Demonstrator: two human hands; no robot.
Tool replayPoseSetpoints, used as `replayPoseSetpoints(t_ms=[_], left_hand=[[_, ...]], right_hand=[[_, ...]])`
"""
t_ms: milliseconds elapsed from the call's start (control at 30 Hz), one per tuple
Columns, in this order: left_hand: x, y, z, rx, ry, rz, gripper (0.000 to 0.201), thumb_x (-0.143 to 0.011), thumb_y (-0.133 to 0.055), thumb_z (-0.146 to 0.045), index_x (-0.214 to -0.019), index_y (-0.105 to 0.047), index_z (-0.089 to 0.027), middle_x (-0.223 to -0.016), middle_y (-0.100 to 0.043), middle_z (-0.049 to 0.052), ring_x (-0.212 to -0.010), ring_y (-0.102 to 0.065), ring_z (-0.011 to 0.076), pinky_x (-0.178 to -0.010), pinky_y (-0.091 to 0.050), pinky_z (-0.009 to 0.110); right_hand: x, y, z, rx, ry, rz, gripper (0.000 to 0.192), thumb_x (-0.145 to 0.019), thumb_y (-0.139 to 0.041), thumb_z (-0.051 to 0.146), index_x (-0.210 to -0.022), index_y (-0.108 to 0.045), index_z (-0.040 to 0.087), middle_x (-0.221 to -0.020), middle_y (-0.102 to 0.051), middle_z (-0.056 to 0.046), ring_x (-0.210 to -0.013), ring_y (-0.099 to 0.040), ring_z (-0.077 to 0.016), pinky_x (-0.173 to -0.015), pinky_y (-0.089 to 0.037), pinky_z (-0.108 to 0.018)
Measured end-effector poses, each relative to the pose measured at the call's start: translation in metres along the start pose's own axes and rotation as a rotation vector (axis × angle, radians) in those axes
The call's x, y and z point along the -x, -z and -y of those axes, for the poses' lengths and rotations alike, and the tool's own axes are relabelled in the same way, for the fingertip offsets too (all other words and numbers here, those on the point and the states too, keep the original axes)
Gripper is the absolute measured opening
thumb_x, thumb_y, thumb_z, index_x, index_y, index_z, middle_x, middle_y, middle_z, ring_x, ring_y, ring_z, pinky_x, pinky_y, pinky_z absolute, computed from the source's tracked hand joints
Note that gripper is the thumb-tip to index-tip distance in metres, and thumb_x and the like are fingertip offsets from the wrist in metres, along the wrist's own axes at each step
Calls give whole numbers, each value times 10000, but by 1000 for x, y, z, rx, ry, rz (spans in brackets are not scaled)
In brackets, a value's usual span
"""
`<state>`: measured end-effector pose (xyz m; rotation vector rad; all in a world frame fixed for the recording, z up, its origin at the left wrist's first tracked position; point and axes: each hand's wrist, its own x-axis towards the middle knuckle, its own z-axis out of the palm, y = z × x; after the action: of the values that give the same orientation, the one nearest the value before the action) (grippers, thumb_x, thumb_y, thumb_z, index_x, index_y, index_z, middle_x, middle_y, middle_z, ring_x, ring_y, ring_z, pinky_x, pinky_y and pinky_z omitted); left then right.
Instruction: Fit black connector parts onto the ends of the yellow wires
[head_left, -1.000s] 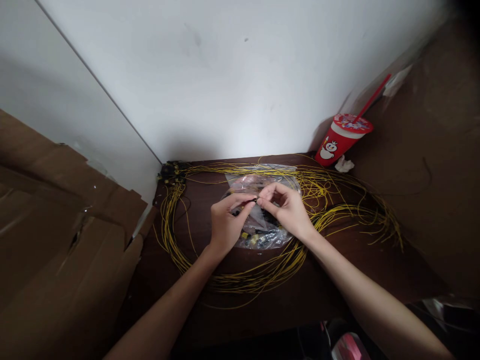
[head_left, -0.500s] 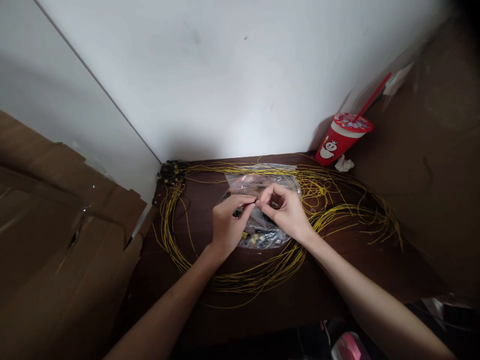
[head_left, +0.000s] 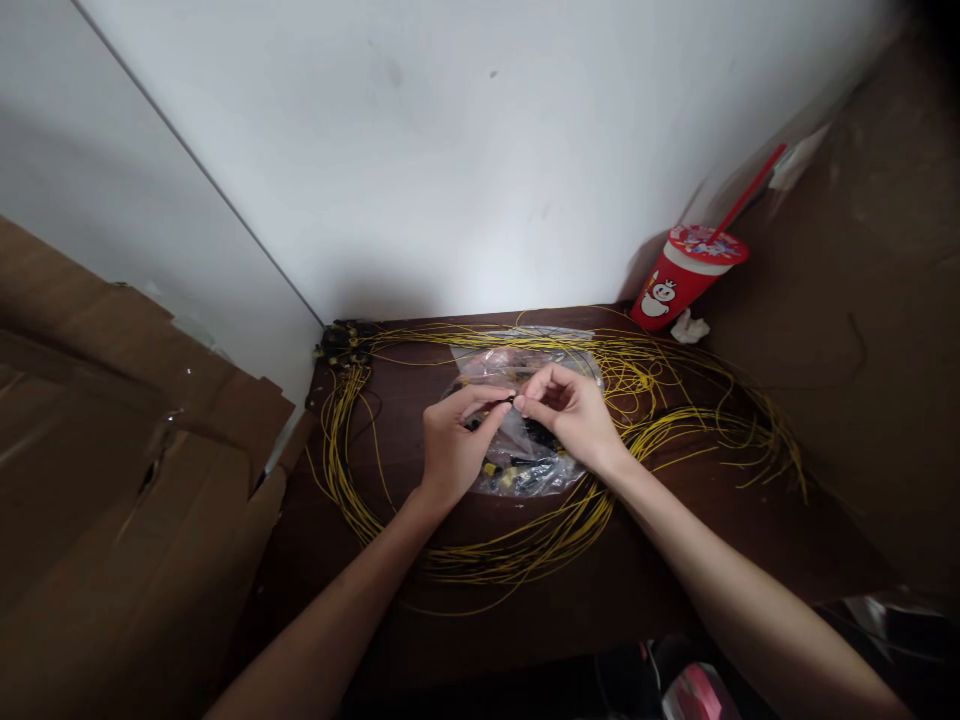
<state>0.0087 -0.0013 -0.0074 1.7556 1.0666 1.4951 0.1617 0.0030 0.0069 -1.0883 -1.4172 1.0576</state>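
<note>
My left hand (head_left: 456, 445) and my right hand (head_left: 571, 412) meet at their fingertips over a clear plastic bag (head_left: 536, 485). Between them is a small dark piece (head_left: 511, 400), pinched by thumb and finger on both sides; it is too small to name. Inside the bag lie black and yellow connector-like parts (head_left: 491, 469), partly covered by my hands. Bundles of thin yellow wires (head_left: 495, 565) loop around the bag, mixed with some black ones. My right wrist is over the wires at the right.
Black connectors (head_left: 345, 343) cluster at the table's back left corner. A red cup (head_left: 679, 285) with a straw stands at the back right, beside a crumpled tissue (head_left: 690, 327). Cardboard (head_left: 135, 450) rises on the left, a brown panel (head_left: 862, 330) on the right, and a white wall (head_left: 480, 180) behind.
My fingertips have shifted slightly around the small dark piece, and more of it shows between them. Both hands stay in nearly the same place over the bag.
</note>
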Motion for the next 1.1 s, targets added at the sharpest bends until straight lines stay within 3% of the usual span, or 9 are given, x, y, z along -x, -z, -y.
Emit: replayPoseSetpoints(t_ms=[300, 567, 900, 1100], left_hand=[[0, 2, 1, -77, -54, 43, 78, -774, -658, -164, -837, -695, -191, -859, -741, 36, -798, -709, 165, -745, -586, 289], [1, 1, 2, -27, -8, 30, 84, -762, -669, -151, -829, -694, -197, -841, -743, 25, -783, -711, 155, -729, -587, 276], [0, 1, 1, 4, 2, 21, 97, -756, -675, -137, -829, -696, -197, -832, -745, 17, -765, -710, 147, -712, -591, 263], [-1, 2, 0, 28, 56, 0, 103, -749, -683, -141, -837, -700, -192, -816, -745, 13, -738, -708, 138, -701, -594, 257]], right_hand=[[2, 2, 2, 44, 25, 35, 135, -697, -666, 203, -681, -534, 183, -699, -582, -2, -658, -532, -123, -647, -443, -284], [1, 2, 3, 49, 20, 37, 140, -695, -669, 207, -674, -533, 183, -687, -562, 3, -646, -518, -119, -631, -431, -277], [0, 1, 1, -21, -29, 28, 226, -670, -743, 322, -714, -580, 172, -647, -558, 12, -603, -528, -117, -604, -436, -279], [1, 1, 1, 90, 55, 33, 165, -739, -700, 310, -758, -625, 164, -694, -566, 1, -649, -504, -117, -632, -417, -273]])
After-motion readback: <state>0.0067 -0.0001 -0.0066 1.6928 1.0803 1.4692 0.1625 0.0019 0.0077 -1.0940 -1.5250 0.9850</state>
